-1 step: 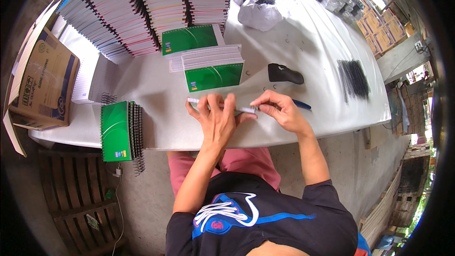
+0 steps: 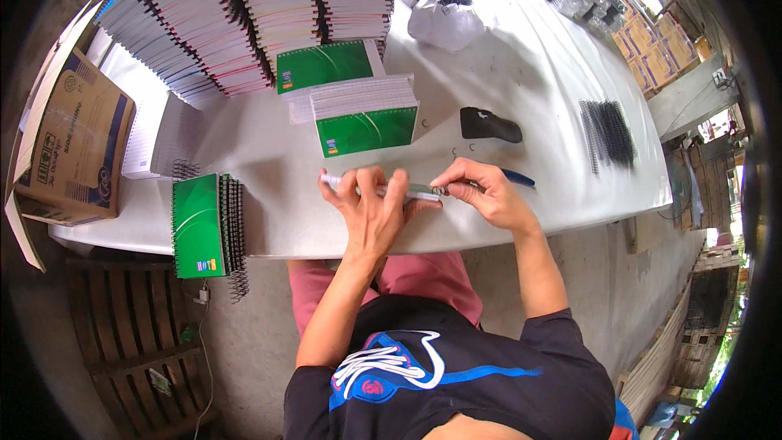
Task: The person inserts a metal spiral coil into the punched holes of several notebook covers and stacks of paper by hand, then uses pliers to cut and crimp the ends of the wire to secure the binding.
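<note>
Notebook (image 2: 423,194) clasped in left hand (image 2: 371,200); right hand (image 2: 482,190) pinches coil (image 2: 441,191); nearby green cover (image 2: 371,132) bears label (image 2: 331,147).

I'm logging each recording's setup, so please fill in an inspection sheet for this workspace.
Surface: table with a pale, glossy covering.
Job's things: pad of paper in hand; green-covered stack beyond; black coils at right.
Clutter: black pouch-like object, blue handle, small wire bits.
Hands: left hand grips the pad; right hand pinches a dark coil at its right end.
Cables: white cable hanging lower left.
Surroundings: open cardboard box and slatted wooden furniture, left.
</note>
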Motion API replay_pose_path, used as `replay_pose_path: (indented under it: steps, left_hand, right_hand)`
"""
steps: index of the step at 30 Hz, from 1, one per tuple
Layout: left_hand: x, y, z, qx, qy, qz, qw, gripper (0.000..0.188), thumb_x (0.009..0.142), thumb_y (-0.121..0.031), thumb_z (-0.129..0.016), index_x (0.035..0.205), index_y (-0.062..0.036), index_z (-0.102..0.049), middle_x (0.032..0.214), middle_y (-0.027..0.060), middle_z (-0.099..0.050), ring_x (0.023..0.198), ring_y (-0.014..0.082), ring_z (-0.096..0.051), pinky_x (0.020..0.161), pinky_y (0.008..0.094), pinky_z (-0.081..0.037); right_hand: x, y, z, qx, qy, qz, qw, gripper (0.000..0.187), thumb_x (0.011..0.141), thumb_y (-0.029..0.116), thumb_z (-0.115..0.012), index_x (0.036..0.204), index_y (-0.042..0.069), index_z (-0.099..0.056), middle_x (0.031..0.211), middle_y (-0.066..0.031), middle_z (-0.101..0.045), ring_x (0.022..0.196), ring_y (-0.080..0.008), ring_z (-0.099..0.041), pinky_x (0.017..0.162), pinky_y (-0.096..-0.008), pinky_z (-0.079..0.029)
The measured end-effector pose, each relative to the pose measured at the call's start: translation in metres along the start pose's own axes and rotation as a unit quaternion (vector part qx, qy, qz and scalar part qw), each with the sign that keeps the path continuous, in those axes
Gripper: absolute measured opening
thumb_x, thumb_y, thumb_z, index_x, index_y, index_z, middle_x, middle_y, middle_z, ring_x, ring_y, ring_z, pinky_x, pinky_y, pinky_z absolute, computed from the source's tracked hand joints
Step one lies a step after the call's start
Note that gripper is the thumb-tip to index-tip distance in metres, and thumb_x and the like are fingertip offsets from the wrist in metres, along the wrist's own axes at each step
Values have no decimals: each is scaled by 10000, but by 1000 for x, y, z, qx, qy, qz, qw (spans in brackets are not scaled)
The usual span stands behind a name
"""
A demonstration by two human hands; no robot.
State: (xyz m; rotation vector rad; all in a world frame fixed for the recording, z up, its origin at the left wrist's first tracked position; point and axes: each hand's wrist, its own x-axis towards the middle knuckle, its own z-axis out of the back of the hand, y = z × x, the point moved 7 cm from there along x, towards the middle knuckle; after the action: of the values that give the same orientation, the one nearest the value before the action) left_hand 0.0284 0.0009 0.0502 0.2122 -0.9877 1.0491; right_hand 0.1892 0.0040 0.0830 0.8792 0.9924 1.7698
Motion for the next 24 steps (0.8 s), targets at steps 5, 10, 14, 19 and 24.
replay_pose_path:
  steps: [5, 10, 14, 19, 24]
  left_hand:
    - [-19, -6, 36, -23, -132, -47, 990, 363, 645, -540, -740, 775, -289, -512, 883, -29, -383, 888, 217, -343, 951, 680, -216]
    - [-26, -7, 42, 25, -132, -115, 984, 541, 535, -670, -775, 811, -280, -519, 899, 23, -324, 956, 249, -324, 1024, 683, -176]
    - [-25, -1, 33, -16, -69, -92, 993, 263, 703, -409, -726, 699, -247, -518, 872, -21, -403, 970, 193, -386, 1005, 733, -229]
    - [-33, -2, 51, -65, -188, -89, 976, 251, 671, -189, -725, 721, -191, -480, 913, -38, -339, 968, 154, -354, 1040, 721, -216]
    - [-29, 4, 55, -71, -205, -76, 973, 308, 652, -162, -722, 762, -173, -434, 916, -58, -319, 963, 140, -353, 1073, 698, -188]
  right_hand:
    - [-11, 33, -6, 4, 16, 37, 999, 213, 782, -52, -652, 982, 17, -678, 903, -106, -674, 827, -215, -626, 731, -312, -481]
    - [-17, 48, 0, -68, -18, 70, 995, 200, 791, -9, -661, 982, 45, -683, 872, -85, -666, 815, -224, -623, 720, -312, -469]
    - [-19, 39, -6, -94, -7, 45, 995, 183, 803, 41, -664, 980, 84, -688, 878, -61, -655, 809, -219, -614, 730, -313, -440]
    - [-25, 40, -13, -101, -14, 59, 993, 205, 794, 16, -657, 973, 109, -694, 920, -36, -633, 836, -206, -600, 756, -319, -427]
    - [-28, 50, -17, -119, 2, 90, 989, 203, 788, 30, -665, 963, 128, -699, 918, -25, -628, 831, -194, -594, 783, -314, -395]
